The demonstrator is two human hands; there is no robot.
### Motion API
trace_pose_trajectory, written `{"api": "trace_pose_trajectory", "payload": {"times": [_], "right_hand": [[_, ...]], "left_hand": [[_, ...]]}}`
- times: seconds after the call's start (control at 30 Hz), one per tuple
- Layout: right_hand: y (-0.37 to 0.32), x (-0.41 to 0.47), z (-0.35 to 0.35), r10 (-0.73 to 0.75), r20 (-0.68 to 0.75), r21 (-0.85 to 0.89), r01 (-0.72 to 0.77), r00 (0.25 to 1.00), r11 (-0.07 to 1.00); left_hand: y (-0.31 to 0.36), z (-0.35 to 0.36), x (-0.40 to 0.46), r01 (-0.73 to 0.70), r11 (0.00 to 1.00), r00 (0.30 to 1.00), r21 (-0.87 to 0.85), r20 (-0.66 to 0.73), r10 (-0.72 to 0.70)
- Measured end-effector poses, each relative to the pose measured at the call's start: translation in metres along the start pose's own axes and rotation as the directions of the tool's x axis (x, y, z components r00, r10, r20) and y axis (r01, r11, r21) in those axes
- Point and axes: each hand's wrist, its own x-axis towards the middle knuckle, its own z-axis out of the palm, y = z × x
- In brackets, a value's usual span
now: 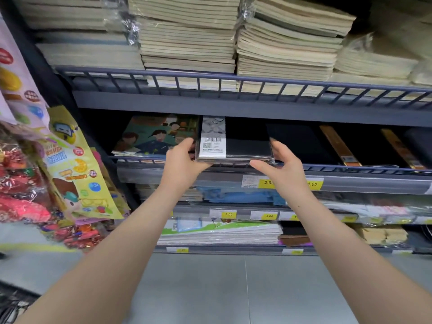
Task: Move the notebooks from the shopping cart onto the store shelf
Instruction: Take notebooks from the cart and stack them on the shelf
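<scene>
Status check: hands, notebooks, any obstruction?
Left hand grips black notebook pack. Right hand open at its right edge. Pack at shelf rail. Nothing blocking.

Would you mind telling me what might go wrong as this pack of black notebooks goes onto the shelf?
The wrapped black notebooks sit at the shelf's wire front rail, so their underside may catch on it. The left hand grips only the near left corner, and the right hand looks open beside the right edge, so the slick wrap could slip and the pack drop.
</scene>
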Motion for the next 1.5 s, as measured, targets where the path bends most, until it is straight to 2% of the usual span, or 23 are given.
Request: {"api": "trace_pose_trajectory", "payload": {"times": [0.07, 0.2, 0.4, 0.63, 0.73, 0.83, 0.93, 1.07, 1.2, 1.5], "right_hand": [[0.003, -0.001, 0.001, 0.005, -0.034, -0.013, -0.006, 0.999, 1.0], [0.004, -0.002, 0.006, 0.009, -0.074, -0.005, -0.009, 0.997, 1.0], [0.007, -0.003, 0.01, 0.026, -0.102, -0.032, -0.029, 0.994, 0.999], [0.008, -0.025, 0.006, 0.084, -0.063, -0.091, -0.09, 0.994, 0.992], [-0.004, -0.045, -0.002, 0.109, -0.037, -0.187, -0.114, 0.993, 0.976], [-0.032, -0.068, -0.01, 0.167, 0.01, -0.28, -0.158, 0.986, 0.947], [-0.065, -0.096, -0.013, 0.195, 0.038, -0.404, -0.163, 0.98, 0.9], [-0.109, -0.137, -0.011, 0.15, 0.115, -0.54, -0.064, 0.982, 0.839], [-0.142, -0.179, -0.005, 0.115, 0.205, -0.669, 0.053, 0.972, 0.742], [-0.169, -0.297, 0.008, 0.084, 0.356, -0.791, 0.252, 0.931, 0.558]], "left_hand": [[0.0, -0.002, -0.01, -0.006, 0.997, 0.999, -0.079, 0.048, 0.01], [0.001, 0.0, -0.014, 0.003, 0.98, 0.999, -0.201, -0.033, -0.01], [-0.005, -0.001, -0.008, 0.014, 0.989, 1.0, -0.148, -0.011, -0.016], [-0.01, -0.013, -0.019, 0.002, 0.995, 0.999, -0.099, -0.038, -0.005], [-0.007, -0.041, -0.043, 0.018, 1.0, 1.0, -0.001, -0.016, -0.018], [0.005, -0.076, -0.068, -0.025, 0.991, 1.0, 0.133, 0.006, 0.024], [0.021, -0.109, -0.092, -0.088, 0.966, 0.994, 0.243, 0.088, 0.068], [0.042, -0.149, -0.122, -0.185, 0.911, 0.974, 0.368, 0.193, 0.119], [0.063, -0.186, -0.16, -0.342, 0.794, 0.932, 0.503, 0.288, 0.219], [0.064, -0.25, -0.287, -0.33, 0.668, 0.943, 0.667, 0.262, 0.204]]}}
